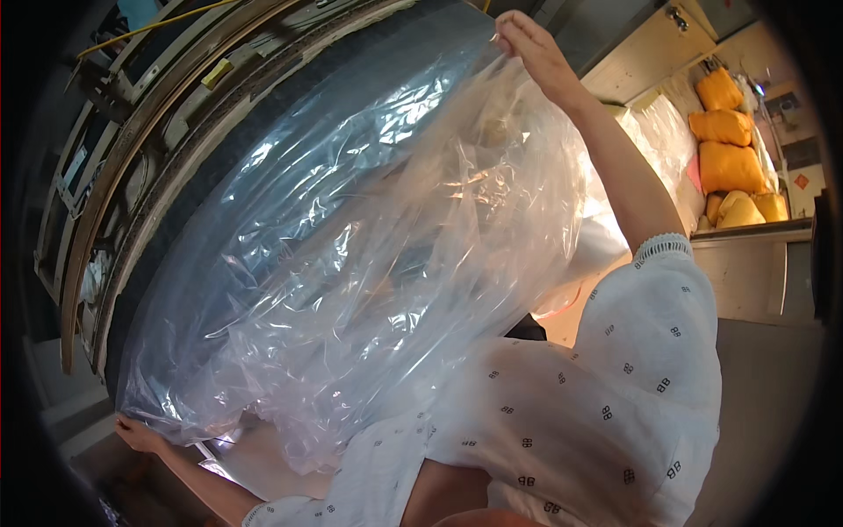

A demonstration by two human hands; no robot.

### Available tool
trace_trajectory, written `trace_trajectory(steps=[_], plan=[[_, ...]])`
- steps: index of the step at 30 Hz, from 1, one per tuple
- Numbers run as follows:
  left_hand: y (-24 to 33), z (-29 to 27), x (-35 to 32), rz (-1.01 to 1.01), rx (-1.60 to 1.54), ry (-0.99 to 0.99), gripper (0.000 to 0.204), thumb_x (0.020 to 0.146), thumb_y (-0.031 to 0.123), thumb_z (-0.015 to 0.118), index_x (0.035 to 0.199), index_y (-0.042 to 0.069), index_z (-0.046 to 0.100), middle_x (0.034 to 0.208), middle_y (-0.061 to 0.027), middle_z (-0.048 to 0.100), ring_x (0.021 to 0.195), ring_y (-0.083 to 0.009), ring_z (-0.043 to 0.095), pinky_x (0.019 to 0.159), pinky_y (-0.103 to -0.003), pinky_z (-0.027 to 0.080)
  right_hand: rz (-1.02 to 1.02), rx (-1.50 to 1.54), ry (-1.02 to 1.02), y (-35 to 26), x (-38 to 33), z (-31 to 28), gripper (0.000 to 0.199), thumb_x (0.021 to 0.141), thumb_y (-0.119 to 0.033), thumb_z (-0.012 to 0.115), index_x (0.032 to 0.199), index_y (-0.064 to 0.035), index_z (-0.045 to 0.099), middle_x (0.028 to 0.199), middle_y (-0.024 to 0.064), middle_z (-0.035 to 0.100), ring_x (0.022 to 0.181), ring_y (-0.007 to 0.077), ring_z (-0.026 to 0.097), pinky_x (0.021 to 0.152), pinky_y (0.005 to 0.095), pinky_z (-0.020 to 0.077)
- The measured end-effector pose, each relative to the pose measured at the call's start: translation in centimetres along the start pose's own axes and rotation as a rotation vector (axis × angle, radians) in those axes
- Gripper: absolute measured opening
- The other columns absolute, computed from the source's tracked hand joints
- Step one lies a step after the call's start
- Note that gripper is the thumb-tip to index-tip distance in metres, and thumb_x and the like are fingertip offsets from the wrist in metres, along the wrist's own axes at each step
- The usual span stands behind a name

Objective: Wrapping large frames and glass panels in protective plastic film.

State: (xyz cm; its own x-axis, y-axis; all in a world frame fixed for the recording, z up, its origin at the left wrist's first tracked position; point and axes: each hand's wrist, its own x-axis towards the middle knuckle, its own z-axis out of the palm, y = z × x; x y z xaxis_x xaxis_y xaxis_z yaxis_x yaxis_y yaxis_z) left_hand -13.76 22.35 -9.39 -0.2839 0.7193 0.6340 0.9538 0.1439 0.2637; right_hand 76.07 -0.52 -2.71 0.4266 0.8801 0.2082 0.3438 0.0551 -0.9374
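Note:
A large sheet of clear plastic film (pixel 351 255), crinkled and shiny, is spread between my two hands over a dark flat surface. Up at the top, my right hand (pixel 531 48) pinches the film's far corner, the arm stretched out. At the lower left, my left hand (pixel 140 435) grips the opposite corner with its fingers closed. The film hangs in loose folds toward my body and covers much of the surface beneath. Whether it is a single sheet or a bag I cannot tell.
Along the left runs a machine frame with long rails (pixel 145 158) and a yellow cord (pixel 158 24). Several orange-yellow bundles (pixel 733 167) are stacked at the right on a ledge. A pale cabinet panel (pixel 650 53) stands at the upper right. The dark surface (pixel 202 189) borders the rails.

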Motion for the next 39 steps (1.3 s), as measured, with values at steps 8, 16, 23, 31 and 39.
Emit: trace_trajectory(steps=[8, 16, 23, 31, 39], plan=[[-1.7, 0.7, 0.6, -0.102, -0.059, 0.068, 0.038, 0.088, 0.033, 0.049, 0.105, -0.001, 0.057, 0.105, -0.0170, 0.059, 0.093, -0.0290, 0.056, 0.081, -0.034, 0.042, 0.003, -0.353, -0.217, -1.8, 5.1, 1.9, 0.018, 0.084, -0.020, 0.052, 0.089, -0.0026, 0.052, 0.082, 0.0058, 0.057, 0.072, 0.0141, 0.052, 0.064, 0.0273, 0.0415], [-2.0, -5.7, 0.0, -0.536, -0.943, -0.170, 0.037, 0.088, 0.026, 0.052, 0.115, 0.001, 0.051, 0.111, -0.0115, 0.055, 0.098, -0.0226, 0.052, 0.084, -0.032, 0.042, -0.356, -0.750, -0.075, 3.5, 8.7, 5.6, 0.017, 0.078, -0.022, 0.059, 0.084, -0.0068, 0.061, 0.077, 0.0089, 0.062, 0.070, 0.0225, 0.059, 0.063, 0.0334, 0.0441], [-4.8, -17.7, -2.1, -0.545, -0.981, -0.485, 0.045, 0.088, 0.027, 0.053, 0.123, 0.002, 0.042, 0.119, -0.0094, 0.049, 0.106, -0.0201, 0.048, 0.092, -0.030, 0.037, -0.225, -0.726, -0.338, 2.3, 9.3, 5.3, 0.015, 0.080, -0.017, 0.055, 0.087, -0.0041, 0.052, 0.079, 0.0069, 0.053, 0.074, 0.0171, 0.051, 0.068, 0.0299, 0.0415], [-3.8, -22.6, -7.7, -0.457, -0.664, -0.584, 0.050, 0.084, 0.034, 0.058, 0.121, 0.003, 0.046, 0.112, -0.0049, 0.052, 0.099, -0.0159, 0.049, 0.085, -0.027, 0.037, -0.562, -0.718, 0.092, 4.5, 8.0, 7.5, 0.011, 0.076, -0.013, 0.057, 0.085, -0.0071, 0.055, 0.083, 0.0107, 0.057, 0.080, 0.0304, 0.056, 0.068, 0.0387, 0.0440], [-3.0, -12.0, 1.2, -0.496, -0.989, -0.437, 0.030, 0.086, 0.024, 0.056, 0.113, 0.012, 0.055, 0.102, 0.0020, 0.058, 0.091, -0.0086, 0.054, 0.076, -0.022, 0.044, -0.566, -0.660, 0.380, 0.1, 12.8, 2.0, 0.019, 0.085, -0.022, 0.053, 0.097, -0.0087, 0.058, 0.092, 0.0069, 0.060, 0.083, 0.0187, 0.058, 0.075, 0.0282, 0.0434]])
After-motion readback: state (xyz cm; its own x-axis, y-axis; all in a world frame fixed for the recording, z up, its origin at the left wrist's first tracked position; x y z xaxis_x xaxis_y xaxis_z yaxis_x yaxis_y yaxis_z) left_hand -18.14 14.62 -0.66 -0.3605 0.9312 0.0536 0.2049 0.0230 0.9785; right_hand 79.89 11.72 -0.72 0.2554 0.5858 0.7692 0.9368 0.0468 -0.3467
